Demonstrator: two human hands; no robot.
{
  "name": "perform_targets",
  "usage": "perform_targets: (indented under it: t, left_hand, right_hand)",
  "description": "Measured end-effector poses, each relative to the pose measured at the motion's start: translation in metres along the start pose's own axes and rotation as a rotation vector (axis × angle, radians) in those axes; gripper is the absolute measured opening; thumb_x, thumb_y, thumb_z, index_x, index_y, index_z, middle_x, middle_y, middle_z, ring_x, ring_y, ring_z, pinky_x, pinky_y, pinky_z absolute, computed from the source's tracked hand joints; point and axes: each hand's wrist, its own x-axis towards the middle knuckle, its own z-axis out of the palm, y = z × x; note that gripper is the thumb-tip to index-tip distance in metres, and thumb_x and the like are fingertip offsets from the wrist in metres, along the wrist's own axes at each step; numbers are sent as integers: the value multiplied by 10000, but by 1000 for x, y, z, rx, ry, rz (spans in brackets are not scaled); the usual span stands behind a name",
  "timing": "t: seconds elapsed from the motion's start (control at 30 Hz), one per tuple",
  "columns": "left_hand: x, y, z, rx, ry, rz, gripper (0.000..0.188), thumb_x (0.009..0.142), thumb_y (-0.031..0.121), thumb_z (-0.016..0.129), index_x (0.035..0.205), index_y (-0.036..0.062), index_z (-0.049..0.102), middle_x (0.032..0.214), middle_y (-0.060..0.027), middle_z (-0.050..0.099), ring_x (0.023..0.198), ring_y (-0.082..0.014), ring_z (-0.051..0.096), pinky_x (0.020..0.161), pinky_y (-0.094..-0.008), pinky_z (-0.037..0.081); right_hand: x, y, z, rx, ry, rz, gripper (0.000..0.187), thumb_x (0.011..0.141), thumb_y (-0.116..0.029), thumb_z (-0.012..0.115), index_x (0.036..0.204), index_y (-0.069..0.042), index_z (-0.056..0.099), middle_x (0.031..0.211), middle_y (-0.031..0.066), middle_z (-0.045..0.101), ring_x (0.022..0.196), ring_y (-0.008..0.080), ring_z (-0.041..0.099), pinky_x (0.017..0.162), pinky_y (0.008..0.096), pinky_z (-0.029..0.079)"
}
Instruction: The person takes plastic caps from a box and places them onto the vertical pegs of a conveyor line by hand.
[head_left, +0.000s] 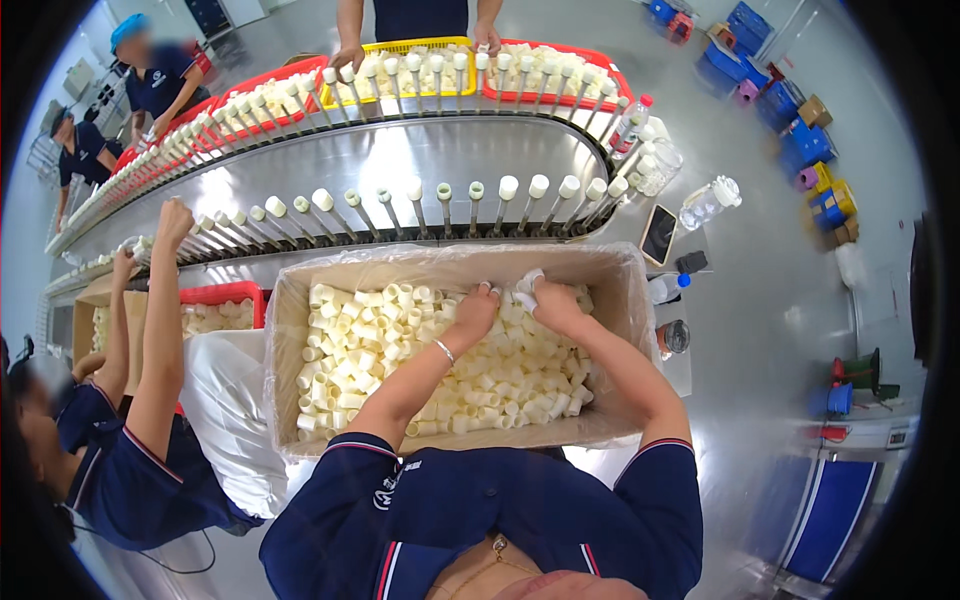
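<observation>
A large cardboard box lined with clear plastic stands in front of me, holding a heap of small cream-white plastic caps, short and hollow. Both hands reach in near its far wall. My left hand, with a bracelet at the wrist, is closed over the caps, its fingertips drawn together. Close to its right, my right hand is also closed. White shows at the fingertips of both hands; whether that is finger covers or caps I cannot make out.
Beyond the box runs a looped conveyor with upright rods, many topped with caps. A phone, bottles and a jar lie right. A co-worker's raised arm is left. More co-workers and red baskets line the far side.
</observation>
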Motion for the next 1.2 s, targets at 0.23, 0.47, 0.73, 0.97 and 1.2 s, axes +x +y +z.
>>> perform_targets:
  t: [0.23,0.47,0.73,0.97,1.2]
  left_hand:
    - [-7,8,-35,-52,-210,-89,274,691,-20,588,960,24,563,1035,-212,563,935,-363,592,764,-445,503]
    - [-33,24,-130,-523,63,197,321,743,71,710,1033,59,574,982,-130,604,883,-288,595,783,-387,487]
    - [4,2,-224,-691,471,-40,340,729,79,768,1026,57,603,936,-47,637,874,-159,612,801,-303,488]
    - [17,-33,-245,-392,600,-107,328,731,108,765,1017,52,614,901,-73,655,849,-214,624,763,-321,483]
    - [37,-54,-273,-153,597,-11,394,815,88,673,1191,55,560,964,-107,618,803,-247,614,739,-341,480]
  right_hand:
    - [-8,-36,-65,763,193,-85,343,823,-172,678,1089,-32,511,786,100,611,670,167,592,624,288,465]
    - [58,-65,-130,184,512,-435,268,798,-139,670,1057,-111,606,899,104,569,850,333,573,722,399,472]
    - [142,-79,-149,-346,296,-606,224,735,-177,654,931,-75,617,846,89,628,842,252,608,818,379,407]
    - [160,-75,-138,-445,-99,-287,399,751,-256,633,1064,-12,594,827,144,661,873,334,616,1005,435,324]
    - [84,-55,-131,-238,717,-580,480,761,-218,698,1157,11,552,1020,174,585,839,361,573,938,432,379]
